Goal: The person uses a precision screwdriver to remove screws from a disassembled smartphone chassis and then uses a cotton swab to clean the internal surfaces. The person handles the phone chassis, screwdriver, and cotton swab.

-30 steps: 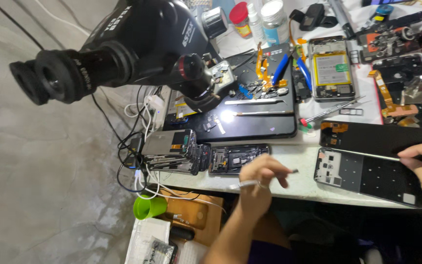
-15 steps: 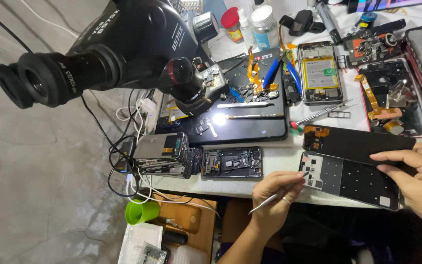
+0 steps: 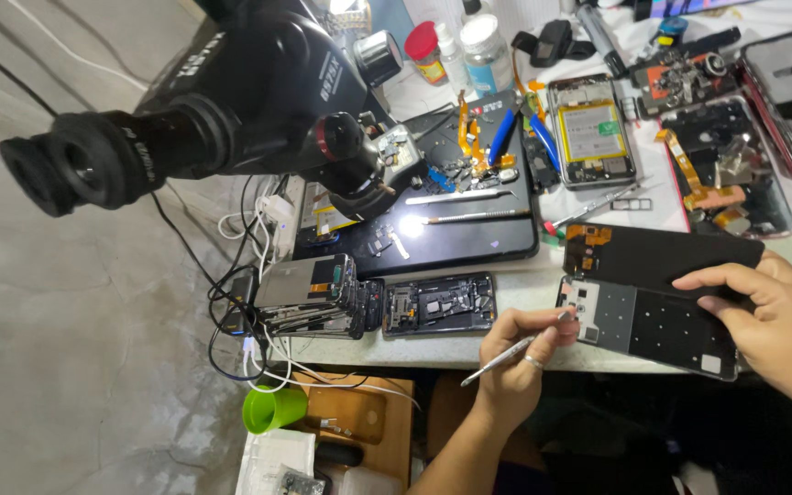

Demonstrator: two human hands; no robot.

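A dark phone frame [image 3: 653, 325] with a grid of small holes lies at the table's front edge. It partly overlaps a black screen panel [image 3: 662, 257] behind it. My left hand [image 3: 515, 362] comes up from below and grips slim metal tweezers [image 3: 504, 355]. Their tip touches the frame's left end near a small component. My right hand [image 3: 772, 316] rests on the right part of the frame, fingers spread across it and onto the black panel, pressing it flat.
A large black microscope [image 3: 231, 101] hangs over a black work mat [image 3: 451, 234] with tools on it. A stack of phones [image 3: 313, 293] and an opened phone [image 3: 437, 304] lie left of my hand. Stripped phones [image 3: 588, 133], bottles [image 3: 478, 41], cables [image 3: 249, 275] and a green cup [image 3: 272, 408] are around.
My left hand has moved the tweezers from the table's edge up and right to the frame's left end. My right hand has stayed on the frame. The view has shifted slightly.
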